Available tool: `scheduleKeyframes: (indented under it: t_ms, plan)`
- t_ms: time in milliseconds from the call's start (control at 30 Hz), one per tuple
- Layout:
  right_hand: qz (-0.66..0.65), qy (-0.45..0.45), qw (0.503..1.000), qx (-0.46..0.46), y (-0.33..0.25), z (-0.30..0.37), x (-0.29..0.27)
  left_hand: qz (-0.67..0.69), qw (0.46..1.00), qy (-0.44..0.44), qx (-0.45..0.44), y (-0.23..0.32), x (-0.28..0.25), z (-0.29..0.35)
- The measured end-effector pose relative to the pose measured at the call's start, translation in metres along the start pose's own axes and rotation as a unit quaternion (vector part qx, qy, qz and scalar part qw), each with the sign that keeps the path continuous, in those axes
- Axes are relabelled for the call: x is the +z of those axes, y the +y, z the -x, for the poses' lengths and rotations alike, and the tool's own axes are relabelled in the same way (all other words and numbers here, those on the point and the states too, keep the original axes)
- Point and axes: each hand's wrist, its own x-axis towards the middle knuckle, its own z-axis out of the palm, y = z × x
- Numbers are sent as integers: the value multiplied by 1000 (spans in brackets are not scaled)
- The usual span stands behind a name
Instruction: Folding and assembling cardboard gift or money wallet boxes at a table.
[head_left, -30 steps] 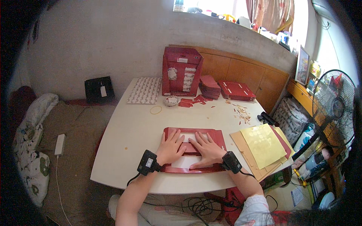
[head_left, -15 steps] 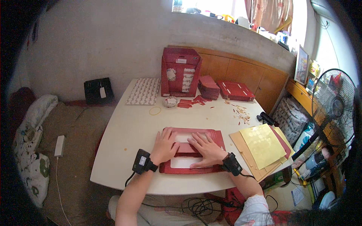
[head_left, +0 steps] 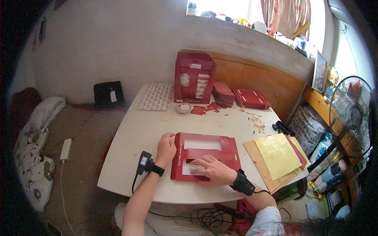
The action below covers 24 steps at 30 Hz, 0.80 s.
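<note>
A flat red cardboard box [head_left: 185, 153] with two window cut-outs lies before me near the table's front edge. At its left edge is my left hand [head_left: 167, 149], fingers curled and closed on the box's side near the far left corner. My right hand [head_left: 214, 170] rests over the nearer window, fingers stretched out and slightly blurred, holding nothing. Each wrist wears a black strapped device. The hand covers part of the nearer cut-out.
An upright red display box [head_left: 193, 78] stands at the back beside red card stacks [head_left: 223, 94] and a white patterned sheet [head_left: 156, 96]. Paper scraps [head_left: 256, 122] lie at the right. Yellow and brown sheets [head_left: 275, 155] overhang the right edge near a black fan [head_left: 350, 116].
My left hand has moved off the box's top to its left edge. My right hand has shifted nearer, toward the lower window. The box appears slightly turned, with its left edge now uncovered.
</note>
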Motion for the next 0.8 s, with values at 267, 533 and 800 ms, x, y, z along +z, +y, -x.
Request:
scheduleKeyframes:
  t_ms: [267,533,800]
  plan:
    - [34,40,998,30,10,6,-1,103,991,22,-84,-14,1,-5]
    - [36,116,987,101,15,9,-21,-16,998,36,48,-3,-5,-4]
    - [37,126,987,91,17,8,-19,-149,970,41,189,1,-2,5]
